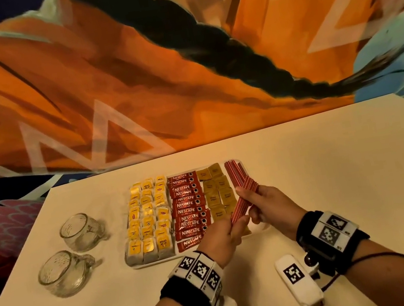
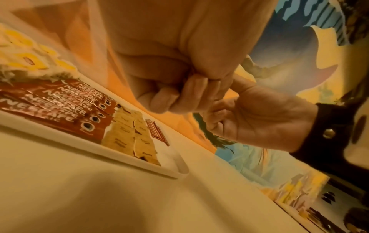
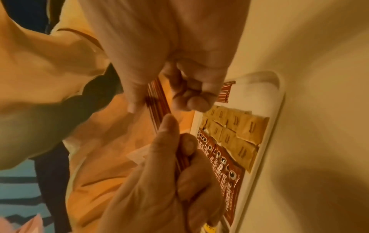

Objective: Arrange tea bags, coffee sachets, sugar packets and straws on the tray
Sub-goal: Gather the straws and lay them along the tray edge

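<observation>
A white tray [image 1: 158, 262] holds rows of yellow tea bags [image 1: 147, 216], red coffee sachets [image 1: 188, 209], brown sugar packets [image 1: 217, 193] and a row of red straws [image 1: 235, 174] along its right side. Above the tray's front right part, both hands hold a slanted bundle of red straws [image 1: 244, 200]. My left hand [image 1: 225, 232] grips its lower end, my right hand [image 1: 260, 201] pinches its upper part. In the right wrist view the bundle [image 3: 159, 107] runs between thumb and fingers. The left wrist view shows curled fingers [image 2: 179, 97]; the bundle is hidden there.
Two empty glass cups [image 1: 81, 232] [image 1: 64, 273] stand on the pale table [image 1: 335, 183] to the left of the tray. A painted orange wall rises right behind the table's far edge. The table's left edge runs close to the cups.
</observation>
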